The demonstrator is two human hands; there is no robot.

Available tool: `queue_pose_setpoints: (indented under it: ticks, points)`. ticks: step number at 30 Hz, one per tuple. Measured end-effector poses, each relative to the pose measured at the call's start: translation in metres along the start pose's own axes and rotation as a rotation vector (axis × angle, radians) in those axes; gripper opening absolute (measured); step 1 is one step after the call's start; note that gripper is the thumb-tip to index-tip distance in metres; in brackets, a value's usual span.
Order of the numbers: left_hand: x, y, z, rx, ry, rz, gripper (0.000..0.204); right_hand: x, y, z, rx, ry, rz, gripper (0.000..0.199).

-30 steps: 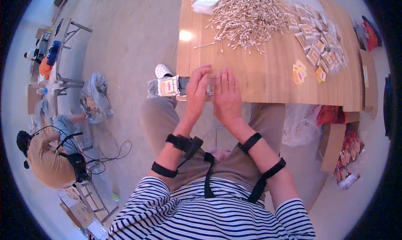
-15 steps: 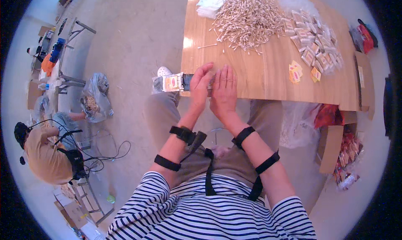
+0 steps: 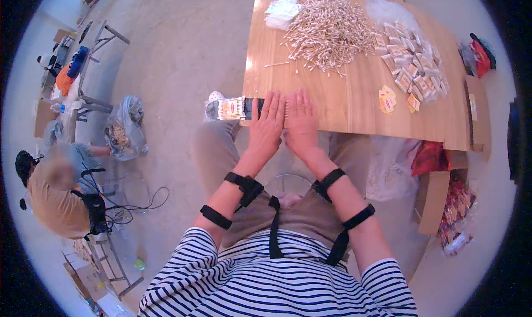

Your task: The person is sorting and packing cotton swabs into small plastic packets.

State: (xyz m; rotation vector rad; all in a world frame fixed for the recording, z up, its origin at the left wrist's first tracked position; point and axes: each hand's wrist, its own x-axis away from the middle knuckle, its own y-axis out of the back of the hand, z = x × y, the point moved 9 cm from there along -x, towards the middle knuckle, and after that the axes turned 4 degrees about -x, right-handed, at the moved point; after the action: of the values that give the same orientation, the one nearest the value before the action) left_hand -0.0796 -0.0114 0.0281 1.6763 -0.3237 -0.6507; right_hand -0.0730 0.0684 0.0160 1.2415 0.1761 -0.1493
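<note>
Pressing flat with fingers straight and close together, the left hand (image 3: pixel 267 126) and the right hand (image 3: pixel 302 123) lie side by side, palms down, at the near edge of the wooden surface (image 3: pixel 354 104). Under and just left of the left hand sits a narrow pack (image 3: pixel 239 107): its outer part is pale with a row of thin light sticks showing and a small red mark, and a dark band covers the end toward the fingers. The pack overhangs the surface's near left corner. Farther back lies a big heap of cotton swabs (image 3: pixel 330 32), and to the right a spread of small sachets (image 3: pixel 413 68).
</note>
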Motion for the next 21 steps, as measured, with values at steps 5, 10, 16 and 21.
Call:
queue_pose_setpoints:
  ticks: [5, 10, 16, 21]
  points:
    - [0.001, -0.002, -0.001, -0.028, 0.046, -0.004, 0.092, 0.011, 0.012, -0.045, 0.076, -0.099, 0.003, 0.078]
    - [0.002, -0.004, -0.002, -0.005, 0.061, 0.029, 0.092, 0.003, 0.006, -0.020, 0.116, -0.095, 0.071, 0.082]
    - [0.000, -0.006, -0.001, -0.027, 0.066, 0.023, 0.088, 0.004, 0.004, -0.025, 0.042, -0.046, 0.064, 0.082]
    - [0.002, -0.008, 0.001, -0.040, 0.083, -0.036, 0.082, 0.001, -0.002, -0.020, 0.180, -0.052, 0.077, 0.087]
